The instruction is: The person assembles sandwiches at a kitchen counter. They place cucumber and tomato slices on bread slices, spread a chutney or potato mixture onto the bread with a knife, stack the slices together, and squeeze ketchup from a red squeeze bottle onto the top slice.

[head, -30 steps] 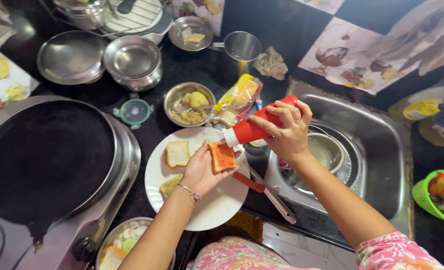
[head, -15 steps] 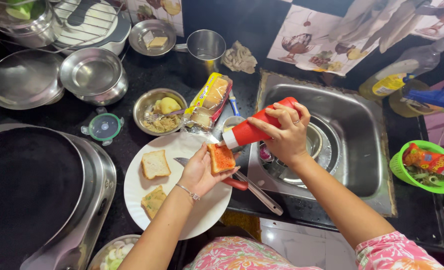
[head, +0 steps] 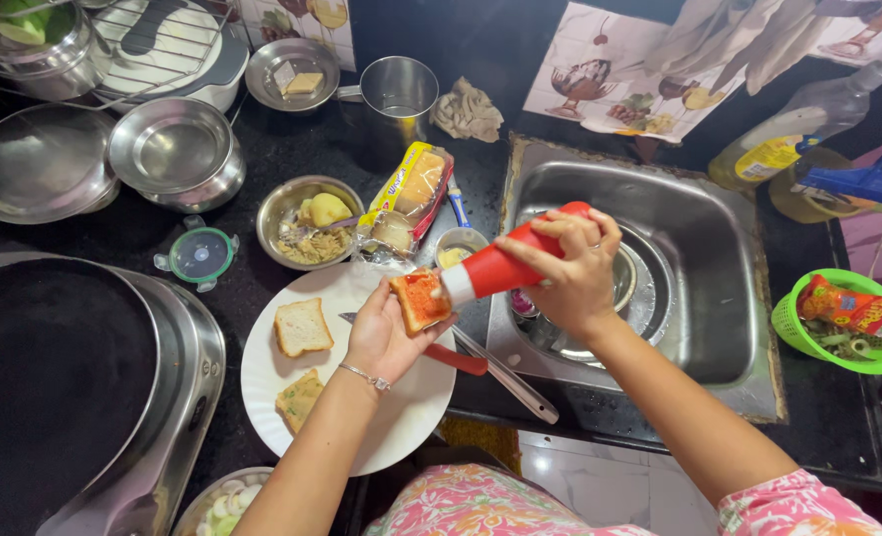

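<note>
- Round white plate [head: 401, 417]: two bread pieces lie on it, not yet sauced.
- Right hand [head: 572, 273] fingers wrapped around tilted red squeeze bottle [head: 500, 266], nozzle at the bread.
- Left hand [head: 386, 333] cradles square bread slice [head: 419, 300] above the plate, already red-coated.
- Small steel bowl [head: 309, 220] holds potato mash.

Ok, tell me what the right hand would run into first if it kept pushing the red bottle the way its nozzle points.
Most likely the sauce-covered bread slice in the left hand: the red bottle in the right hand has its white nozzle right at it.
</note>
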